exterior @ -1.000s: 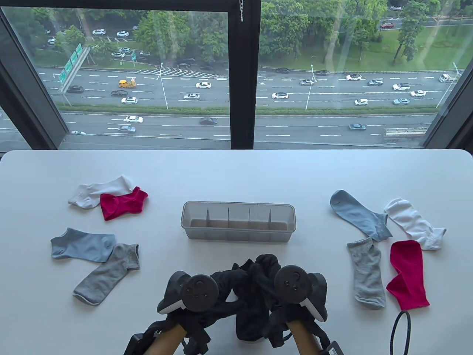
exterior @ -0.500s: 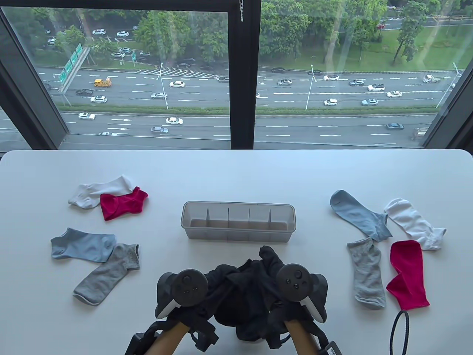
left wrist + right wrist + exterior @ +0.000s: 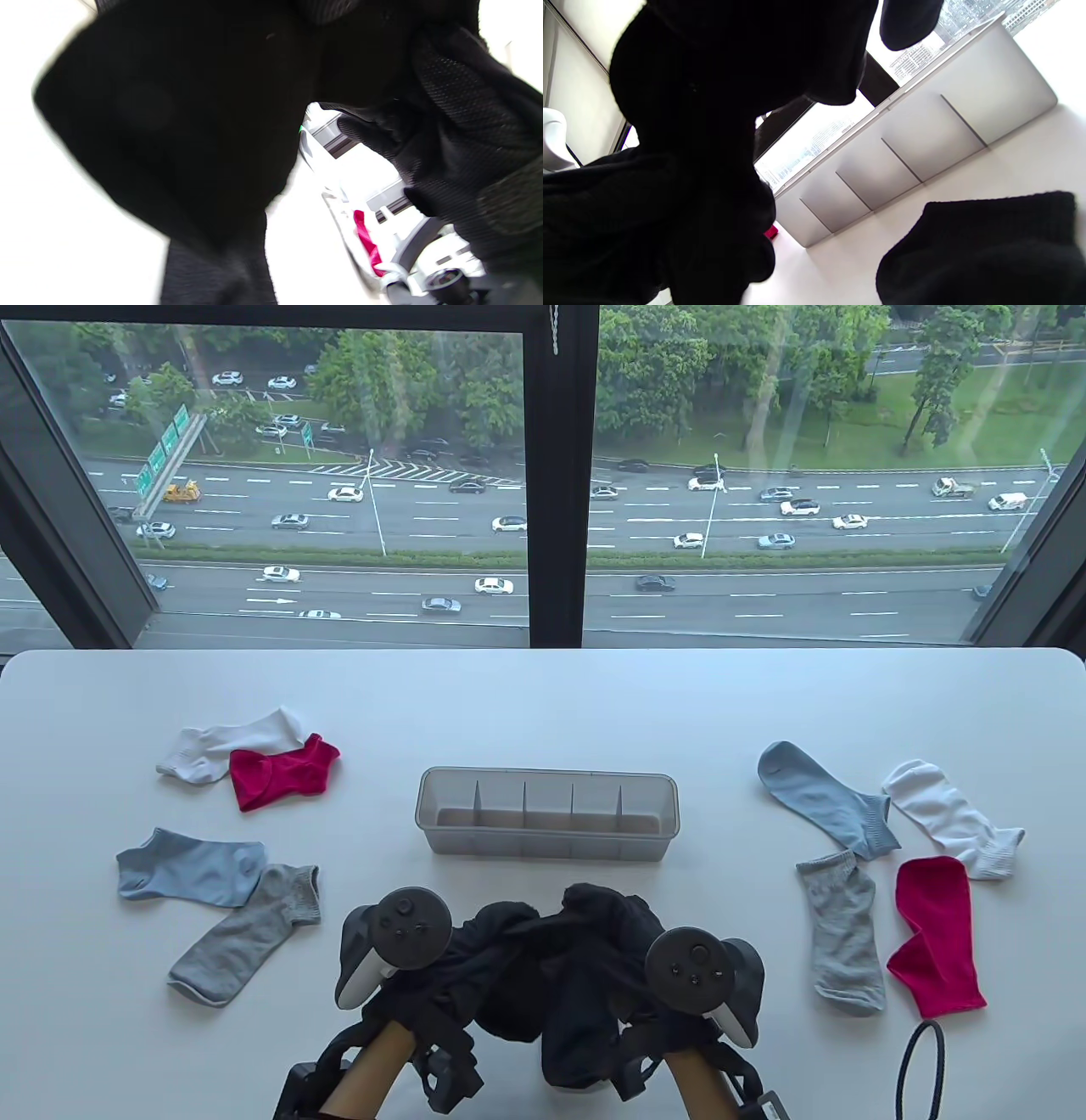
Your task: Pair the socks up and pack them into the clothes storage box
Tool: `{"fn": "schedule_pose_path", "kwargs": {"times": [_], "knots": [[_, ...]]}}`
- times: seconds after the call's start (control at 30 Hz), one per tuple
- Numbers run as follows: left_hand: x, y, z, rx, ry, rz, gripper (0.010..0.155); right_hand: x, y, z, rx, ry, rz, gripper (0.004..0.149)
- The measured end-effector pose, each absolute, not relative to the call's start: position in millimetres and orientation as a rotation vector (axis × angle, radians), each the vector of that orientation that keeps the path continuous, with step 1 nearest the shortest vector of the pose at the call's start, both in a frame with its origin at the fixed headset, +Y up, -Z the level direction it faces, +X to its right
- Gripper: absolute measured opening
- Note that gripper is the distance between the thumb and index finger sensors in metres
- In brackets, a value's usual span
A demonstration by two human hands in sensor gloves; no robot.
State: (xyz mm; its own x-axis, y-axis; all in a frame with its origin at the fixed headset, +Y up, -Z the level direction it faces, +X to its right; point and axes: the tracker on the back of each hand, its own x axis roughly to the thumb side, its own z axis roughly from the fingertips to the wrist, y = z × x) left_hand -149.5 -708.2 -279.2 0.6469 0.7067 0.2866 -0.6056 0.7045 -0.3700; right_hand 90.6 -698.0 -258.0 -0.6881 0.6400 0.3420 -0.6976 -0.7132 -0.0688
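A bundle of black socks [image 3: 551,976] hangs between my two hands just above the table's near edge. My left hand [image 3: 416,984] grips its left end and my right hand [image 3: 653,1010] grips its right end; the trackers hide most of the fingers. In the left wrist view, gloved fingers [image 3: 445,127] curl beside black sock cloth [image 3: 178,127]. Black cloth [image 3: 712,106] fills much of the right wrist view. The clear storage box [image 3: 547,848], with dividers and nothing inside, stands just beyond the hands and shows as box [image 3: 925,140].
On the left lie a white sock [image 3: 229,742], a red sock [image 3: 284,772], a blue sock [image 3: 191,869] and a grey sock [image 3: 246,933]. On the right lie a blue sock [image 3: 823,797], white sock [image 3: 950,814], grey sock [image 3: 840,933] and red sock [image 3: 933,937]. A cable loop [image 3: 920,1060] sits near right.
My left hand has moved left and away from me, my right hand slightly right and nearer. The black socks are spread wider between them.
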Motion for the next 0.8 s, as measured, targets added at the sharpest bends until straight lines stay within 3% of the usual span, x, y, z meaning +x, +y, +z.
{"fn": "schedule_pose_path", "kwargs": {"times": [0.07,0.13,0.2,0.27,0.3,0.43,0.53,0.63,0.8], "knots": [[-146.8,-701.6,-274.3,-0.174,-0.471,0.667,0.082,88.5,-694.1,-257.8,0.449,-0.245,2.418,0.042],[-142.7,-694.0,-268.1,-0.11,-0.485,0.601,0.086,84.6,-691.2,-257.3,0.482,-0.242,2.444,0.041],[-137.6,-688.7,-265.1,-0.048,-0.484,0.603,0.071,79.4,-688.8,-256.7,0.508,-0.187,2.431,0.043],[-135.5,-685.2,-263.0,0.037,-0.449,0.673,0.042,78.3,-685.5,-254.8,0.51,-0.175,2.404,0.045],[-135.7,-682.8,-262.9,0.064,-0.451,0.699,0.04,80.3,-681.3,-253.0,0.519,-0.179,2.396,0.045],[-135.5,-659.9,-257.8,-0.063,-0.555,0.863,0.04,94.5,-649.8,-244.0,0.553,-0.28,2.305,0.041],[-127.9,-659.7,-269.0,-0.302,-0.501,1.066,0.041,102.8,-640.1,-247.0,0.401,-0.149,2.226,0.043],[-116.1,-689.9,-290.1,-0.473,-0.327,0.909,0.043,100.1,-674.4,-270.0,0.185,0.103,2.421,0.045],[-97.3,-747.0,-316.9,-0.558,-0.126,0.617,0.042,85.9,-722.0,-302.4,-0.011,0.352,2.715,0.055]]}}
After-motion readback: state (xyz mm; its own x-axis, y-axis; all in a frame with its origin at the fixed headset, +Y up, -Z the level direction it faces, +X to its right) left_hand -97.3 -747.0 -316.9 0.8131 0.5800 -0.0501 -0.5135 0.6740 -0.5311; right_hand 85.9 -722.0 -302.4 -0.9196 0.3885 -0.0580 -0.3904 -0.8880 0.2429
